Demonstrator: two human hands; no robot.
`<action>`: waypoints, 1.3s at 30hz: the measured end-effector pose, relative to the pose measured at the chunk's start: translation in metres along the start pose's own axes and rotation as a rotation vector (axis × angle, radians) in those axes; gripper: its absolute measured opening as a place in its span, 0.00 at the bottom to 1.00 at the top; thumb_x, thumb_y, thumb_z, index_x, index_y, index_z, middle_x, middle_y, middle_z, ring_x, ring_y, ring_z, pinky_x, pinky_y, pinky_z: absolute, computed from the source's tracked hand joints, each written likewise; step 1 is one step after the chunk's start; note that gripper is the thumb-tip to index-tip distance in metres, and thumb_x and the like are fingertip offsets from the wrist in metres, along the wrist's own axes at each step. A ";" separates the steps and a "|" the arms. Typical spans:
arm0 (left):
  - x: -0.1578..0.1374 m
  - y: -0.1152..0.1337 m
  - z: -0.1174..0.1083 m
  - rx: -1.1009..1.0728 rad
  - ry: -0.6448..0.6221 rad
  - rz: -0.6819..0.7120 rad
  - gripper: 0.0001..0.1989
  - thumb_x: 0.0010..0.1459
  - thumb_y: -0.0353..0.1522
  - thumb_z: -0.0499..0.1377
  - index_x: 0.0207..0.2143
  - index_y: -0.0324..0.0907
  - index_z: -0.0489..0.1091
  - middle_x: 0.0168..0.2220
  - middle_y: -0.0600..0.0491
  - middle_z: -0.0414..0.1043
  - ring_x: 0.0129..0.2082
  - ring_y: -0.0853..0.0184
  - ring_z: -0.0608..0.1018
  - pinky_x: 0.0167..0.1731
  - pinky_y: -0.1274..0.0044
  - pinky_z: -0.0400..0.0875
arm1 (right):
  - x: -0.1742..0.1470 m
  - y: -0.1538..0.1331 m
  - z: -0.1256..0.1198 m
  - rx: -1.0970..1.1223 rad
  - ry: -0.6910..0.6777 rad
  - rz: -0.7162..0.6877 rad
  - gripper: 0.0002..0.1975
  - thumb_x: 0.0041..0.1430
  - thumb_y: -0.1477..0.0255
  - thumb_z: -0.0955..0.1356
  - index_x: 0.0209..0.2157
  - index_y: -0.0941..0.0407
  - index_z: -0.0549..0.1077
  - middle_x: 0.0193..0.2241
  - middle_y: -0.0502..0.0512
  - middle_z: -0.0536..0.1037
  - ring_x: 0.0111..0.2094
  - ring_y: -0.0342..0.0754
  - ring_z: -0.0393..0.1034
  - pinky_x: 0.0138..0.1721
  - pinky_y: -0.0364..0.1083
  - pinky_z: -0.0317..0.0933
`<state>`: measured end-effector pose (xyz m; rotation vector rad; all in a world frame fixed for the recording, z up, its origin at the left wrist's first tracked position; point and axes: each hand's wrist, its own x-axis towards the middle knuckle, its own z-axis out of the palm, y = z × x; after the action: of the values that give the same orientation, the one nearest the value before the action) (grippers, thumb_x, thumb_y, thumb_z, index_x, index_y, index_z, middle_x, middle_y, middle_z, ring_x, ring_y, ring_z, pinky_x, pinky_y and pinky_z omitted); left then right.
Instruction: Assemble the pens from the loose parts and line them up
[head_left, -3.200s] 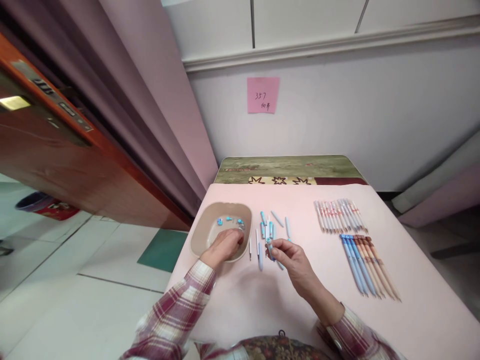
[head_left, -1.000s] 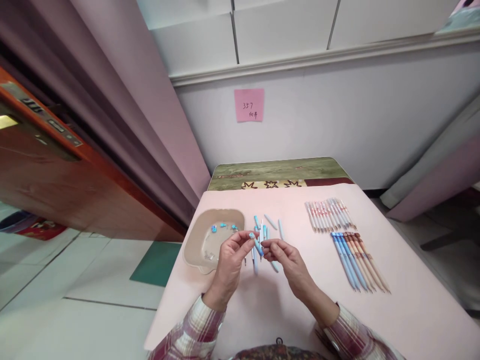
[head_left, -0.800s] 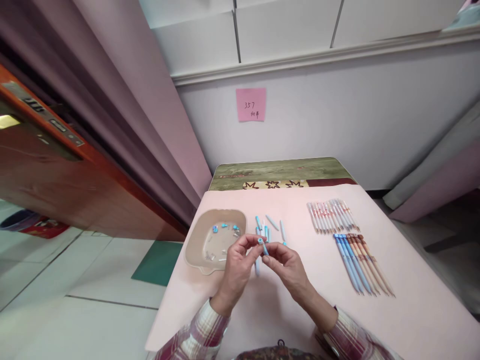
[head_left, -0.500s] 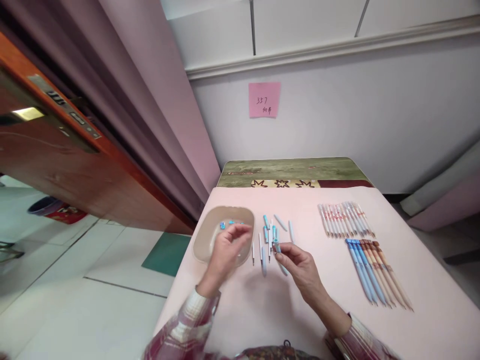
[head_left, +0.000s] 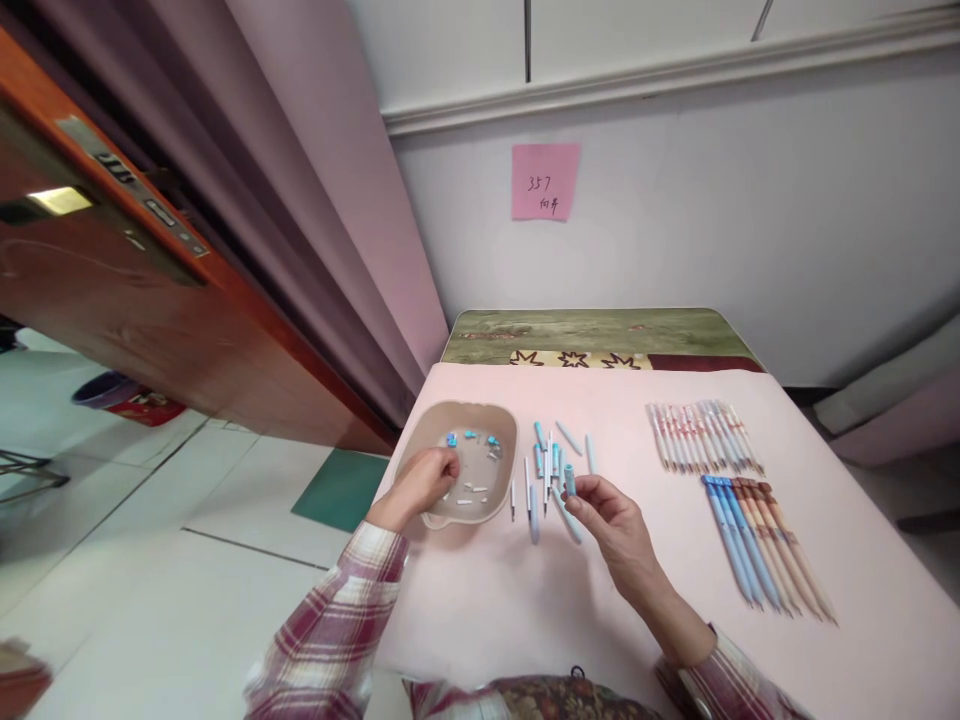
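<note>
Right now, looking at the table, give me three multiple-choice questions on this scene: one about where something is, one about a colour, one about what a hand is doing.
1. Where is the left hand?
A. in the beige bowl
B. on the finished pens
C. on the sticky note

2. What colour is the sticky note?
A. green
B. pink
C. yellow

3. What does the right hand hold?
A. nothing
B. a brown pen
C. a light blue pen barrel

Answers: 1 A, its fingers reach among the small parts in the bowl. 2 B, the wall note is pink. 3 C, the barrel is pinched upright in the fingers.
</note>
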<state>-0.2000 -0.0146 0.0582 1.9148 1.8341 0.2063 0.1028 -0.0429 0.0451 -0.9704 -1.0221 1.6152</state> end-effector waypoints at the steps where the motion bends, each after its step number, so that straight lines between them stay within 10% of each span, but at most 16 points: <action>1: 0.001 0.002 0.001 0.006 -0.011 0.008 0.07 0.42 0.23 0.55 0.21 0.42 0.68 0.23 0.56 0.69 0.26 0.68 0.70 0.27 0.78 0.57 | 0.000 0.000 -0.001 -0.004 0.001 -0.002 0.12 0.51 0.62 0.74 0.35 0.54 0.75 0.33 0.52 0.77 0.36 0.47 0.68 0.39 0.45 0.62; 30: 0.013 0.046 0.024 0.060 -0.107 0.111 0.07 0.43 0.24 0.56 0.19 0.42 0.72 0.22 0.49 0.73 0.27 0.61 0.74 0.29 0.74 0.61 | -0.005 -0.003 0.012 -0.021 -0.023 0.022 0.17 0.47 0.58 0.75 0.32 0.55 0.75 0.29 0.52 0.76 0.31 0.47 0.68 0.35 0.45 0.63; 39: -0.015 0.122 0.005 -1.108 0.288 0.060 0.09 0.48 0.36 0.66 0.30 0.40 0.74 0.29 0.53 0.74 0.31 0.68 0.74 0.36 0.77 0.68 | -0.004 0.005 0.016 -0.013 -0.087 0.013 0.16 0.49 0.58 0.74 0.33 0.55 0.76 0.29 0.52 0.76 0.32 0.47 0.68 0.36 0.45 0.63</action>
<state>-0.0896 -0.0290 0.1105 1.1527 1.3107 1.2635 0.0872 -0.0509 0.0465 -0.9244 -1.0886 1.6758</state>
